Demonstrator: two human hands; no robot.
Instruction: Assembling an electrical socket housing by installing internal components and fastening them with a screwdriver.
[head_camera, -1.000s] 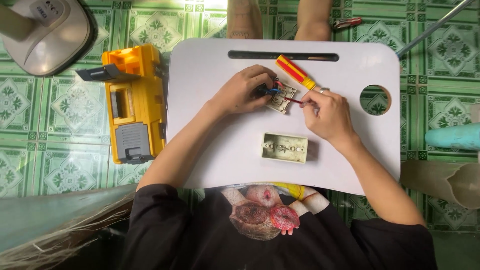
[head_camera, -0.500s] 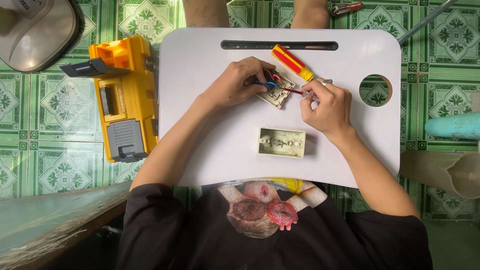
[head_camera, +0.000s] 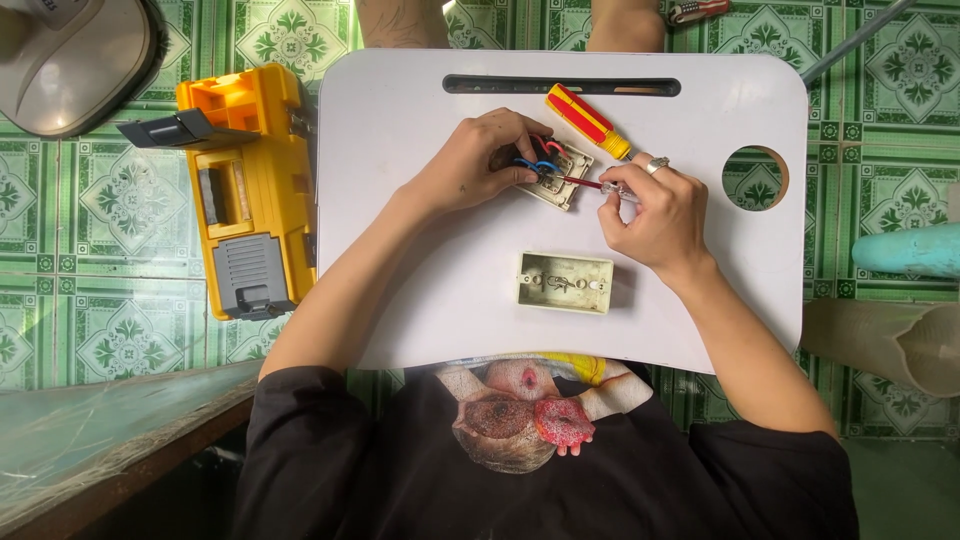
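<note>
The left hand (head_camera: 470, 165) is curled over a small cream switch module (head_camera: 556, 178) near the middle of the white lap table (head_camera: 420, 260), pinning it flat while blue and red wires (head_camera: 535, 160) arch out from under the fingers. The right hand (head_camera: 655, 210) is closed in a narrow pinch around a thin screwdriver (head_camera: 590, 184) whose red shaft reaches into the module's edge. Judging from this, the step is work on 1 terminal screw, and it goes best if the blade stays square in the slot, the left fingers keep the wires seated and clear of the tip, and the turning is gentle so the small screw does not strip. A larger red-and-yellow screwdriver (head_camera: 585, 120) lies just beyond the module, and an open cream back box (head_camera: 565, 283) sits nearer the body, apart from both hands. A yellow toolbox (head_camera: 245, 190) stands on the tiled floor beside the table.
</note>
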